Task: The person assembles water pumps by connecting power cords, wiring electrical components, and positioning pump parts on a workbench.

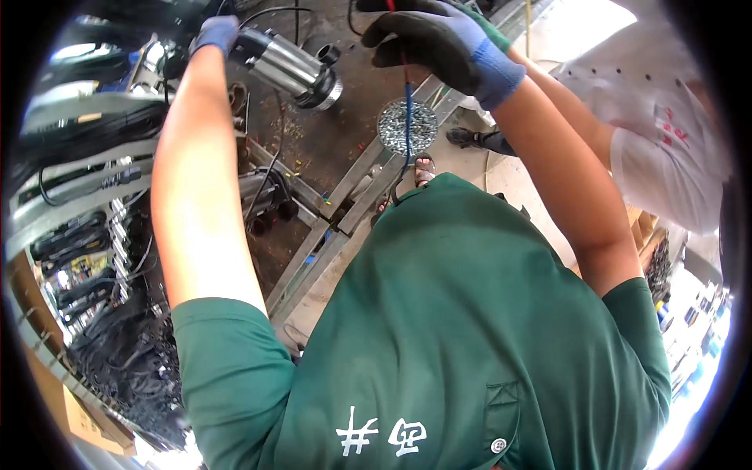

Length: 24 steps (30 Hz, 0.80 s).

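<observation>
My left hand [215, 33], in a blue-grey glove, is at the dark end of a shiny metal cylinder, like a pump or motor body [286, 66]; the fingers are hidden, so its grip cannot be made out. My right hand [439, 53], in a dark-palmed glove with a blue cuff, is raised at the top edge. Its fingers reach out to the left, slightly curved and apart, beside a hanging red and blue cord [408, 117]. The cord passes close to the fingers; no firm hold on it shows.
A round tray of small metal parts [407, 128] sits by the bench's metal frame [368, 176]. To the right, a person in a light shirt [666, 141] reaches in behind my right hand with a green-cuffed glove [489, 30]. Bundles of black cable [86, 133] lie at left.
</observation>
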{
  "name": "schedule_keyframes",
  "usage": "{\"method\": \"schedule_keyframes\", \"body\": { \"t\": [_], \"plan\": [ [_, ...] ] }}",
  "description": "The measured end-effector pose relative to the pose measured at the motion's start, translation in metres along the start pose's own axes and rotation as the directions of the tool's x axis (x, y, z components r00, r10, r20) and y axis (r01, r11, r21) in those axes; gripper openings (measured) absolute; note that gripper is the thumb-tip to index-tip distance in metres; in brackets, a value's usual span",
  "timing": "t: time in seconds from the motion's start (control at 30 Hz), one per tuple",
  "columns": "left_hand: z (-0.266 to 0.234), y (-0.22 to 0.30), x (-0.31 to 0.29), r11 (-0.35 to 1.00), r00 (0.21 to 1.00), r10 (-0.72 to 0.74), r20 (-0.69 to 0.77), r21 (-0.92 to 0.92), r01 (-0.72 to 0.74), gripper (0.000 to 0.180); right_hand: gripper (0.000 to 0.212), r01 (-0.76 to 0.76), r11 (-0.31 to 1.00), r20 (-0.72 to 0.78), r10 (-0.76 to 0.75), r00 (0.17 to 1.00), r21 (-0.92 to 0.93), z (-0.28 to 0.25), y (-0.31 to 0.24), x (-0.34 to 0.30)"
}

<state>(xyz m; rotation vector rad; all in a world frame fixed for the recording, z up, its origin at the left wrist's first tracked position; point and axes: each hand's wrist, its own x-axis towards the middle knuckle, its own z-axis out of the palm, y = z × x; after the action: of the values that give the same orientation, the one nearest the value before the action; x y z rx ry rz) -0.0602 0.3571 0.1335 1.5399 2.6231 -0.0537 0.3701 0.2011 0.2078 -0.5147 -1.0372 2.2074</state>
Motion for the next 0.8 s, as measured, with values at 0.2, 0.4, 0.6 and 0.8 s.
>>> {"method": "schedule_keyframes", "body": {
  "t": [0.2, 0.4, 0.6, 0.8],
  "plan": [
    [0.021, -0.165, 0.078, 0.991, 0.985, 0.026, 0.172, -0.137, -0.002, 0.042, 0.042, 0.022, 0.998, 0.119, -0.03, 0.992, 0.063, 0.005, 0.006, 0.001],
    [0.048, -0.144, 0.036, 0.809, 0.976, 0.211, 0.046, -0.569, -0.148, 0.041, 0.035, 0.172, 0.879, -0.077, -0.229, 0.97, -0.445, -0.008, 0.024, 0.011],
    [0.025, -0.157, -0.026, 0.595, 0.961, 0.276, -0.031, -0.779, -0.197, 0.052, 0.038, 0.155, 0.971, 0.033, -0.151, 0.988, -0.181, 0.007, -0.002, 0.036],
    [0.014, -0.113, -0.075, 0.831, 0.928, 0.365, -0.07, -0.424, -0.359, 0.053, 0.04, 0.297, 0.951, -0.003, -0.297, 0.955, 0.081, 0.017, -0.034, 0.112]
  ]
}}
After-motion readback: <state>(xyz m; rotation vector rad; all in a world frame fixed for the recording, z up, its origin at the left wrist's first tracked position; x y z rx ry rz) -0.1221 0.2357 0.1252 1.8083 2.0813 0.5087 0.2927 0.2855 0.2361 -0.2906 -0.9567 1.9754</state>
